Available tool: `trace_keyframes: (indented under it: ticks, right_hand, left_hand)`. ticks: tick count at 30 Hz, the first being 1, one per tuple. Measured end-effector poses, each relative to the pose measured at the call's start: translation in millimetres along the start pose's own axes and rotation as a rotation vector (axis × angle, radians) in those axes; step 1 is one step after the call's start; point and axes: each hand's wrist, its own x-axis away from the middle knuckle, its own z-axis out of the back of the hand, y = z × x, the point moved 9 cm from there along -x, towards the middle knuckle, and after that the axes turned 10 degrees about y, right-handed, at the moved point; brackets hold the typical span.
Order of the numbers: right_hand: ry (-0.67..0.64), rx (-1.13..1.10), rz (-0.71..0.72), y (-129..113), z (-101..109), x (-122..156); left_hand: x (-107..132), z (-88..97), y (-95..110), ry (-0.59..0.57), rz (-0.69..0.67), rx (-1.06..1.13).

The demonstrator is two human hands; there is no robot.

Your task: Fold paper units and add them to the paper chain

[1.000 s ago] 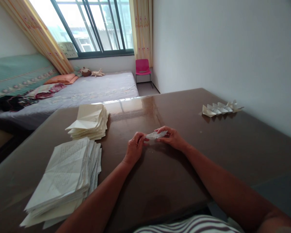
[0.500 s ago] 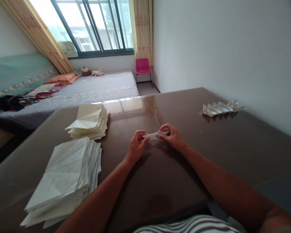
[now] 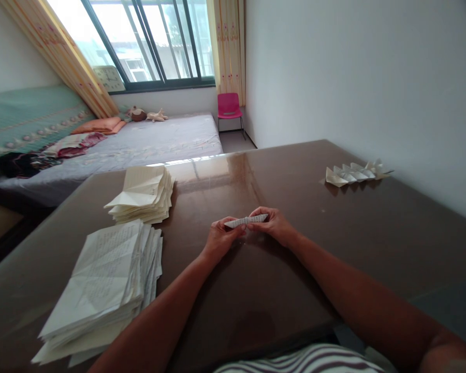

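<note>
A small folded strip of printed paper [image 3: 246, 221] is pinched between both of my hands, just above the brown table [image 3: 279, 290]. My left hand [image 3: 220, 239] grips its left end with closed fingers. My right hand [image 3: 276, 227] holds the right end, fingers curled over it. The strip lies nearly edge-on to me.
A stack of written sheets [image 3: 104, 282] lies at the near left, a pile of folded sheets [image 3: 143, 194] behind it. A row of folded paper pieces [image 3: 355, 173] sits at the right by the white wall. Beyond the table are a bed [image 3: 140, 142], a pink chair [image 3: 228, 108] and a window.
The folded paper has been flattened from a wider shape into a narrow strip, and both hands have dropped slightly toward the table with it.
</note>
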Motion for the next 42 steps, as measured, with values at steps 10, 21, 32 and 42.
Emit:
trace_keyframes:
  ticks: [10,21,32,42]
  right_hand:
    - [0.017,-0.054,-0.066,4.0,3.9,-1.6]
    - [0.013,-0.123,-0.076,4.9,10.5,-4.6]
    - [0.02,0.23,0.135,-5.4,15.6,-4.4]
    - [-0.049,0.816,0.544,-18.5,-5.7,7.2]
  left_hand:
    - [-1.6,2.0,1.7,0.009,-0.016,-0.032]
    - [-2.2,3.1,-1.1,-0.003,0.026,0.041]
    - [-4.2,6.8,6.6,0.041,-0.158,-0.23]
    - [7.6,-6.0,29.0,-0.001,-0.505,-0.865]
